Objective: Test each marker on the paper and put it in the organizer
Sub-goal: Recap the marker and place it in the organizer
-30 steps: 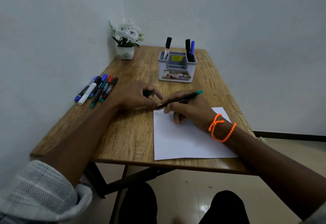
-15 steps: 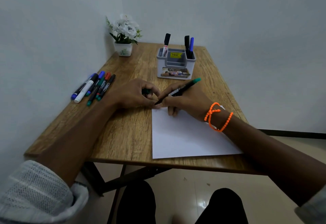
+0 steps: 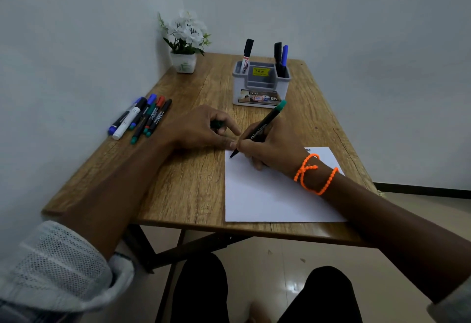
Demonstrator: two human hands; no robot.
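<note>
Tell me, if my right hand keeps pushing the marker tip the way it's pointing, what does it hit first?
The right hand aims the green marker down and left, so its tip should meet the paper near its top left corner. It looks almost touching already, though the depth is unclear.

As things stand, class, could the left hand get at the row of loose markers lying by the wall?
Probably yes. The left hand rests on the wooden table just right of the loose markers, with bare tabletop between them. But it already holds a green cap, so it would need to drop that first.
</note>
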